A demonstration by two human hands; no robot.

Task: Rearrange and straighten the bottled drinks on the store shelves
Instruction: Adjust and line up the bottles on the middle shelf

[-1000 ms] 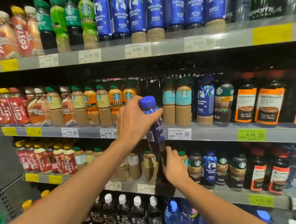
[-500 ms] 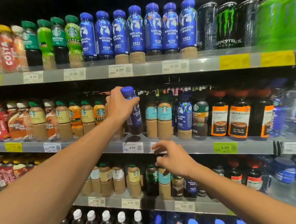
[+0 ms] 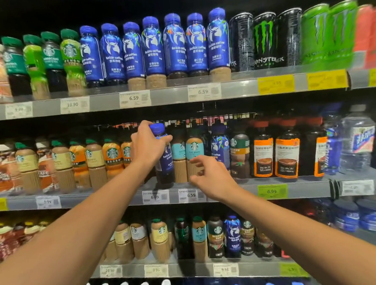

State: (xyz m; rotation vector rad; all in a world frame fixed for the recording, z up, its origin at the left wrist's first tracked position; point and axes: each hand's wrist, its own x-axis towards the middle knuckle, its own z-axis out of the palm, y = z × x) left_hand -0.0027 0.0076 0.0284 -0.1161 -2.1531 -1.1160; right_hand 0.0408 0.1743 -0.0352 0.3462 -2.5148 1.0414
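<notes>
My left hand [image 3: 149, 148] grips the neck of a blue Luckin coffee bottle [image 3: 165, 163] with a blue cap. The bottle stands upright on the middle shelf [image 3: 229, 190], between orange Starbucks bottles [image 3: 112, 157] and two teal-labelled Starbucks bottles [image 3: 193, 152]. My right hand [image 3: 211, 176] hovers with fingers spread just in front of the teal bottles' lower halves and holds nothing. Another blue Luckin bottle [image 3: 220, 147] stands further right on the same shelf.
The top shelf carries a row of blue Luckin bottles [image 3: 152, 47], green Starbucks bottles [image 3: 72, 61] and Monster cans [image 3: 264, 40]. Orange-labelled dark bottles [image 3: 286, 154] and water bottles [image 3: 356, 138] fill the middle shelf's right. The lower shelf [image 3: 190, 269] holds mixed coffee bottles.
My left hand has carried the blue bottle up onto the middle shelf and set it upright there. My right hand rose from the lower shelf to the teal bottles.
</notes>
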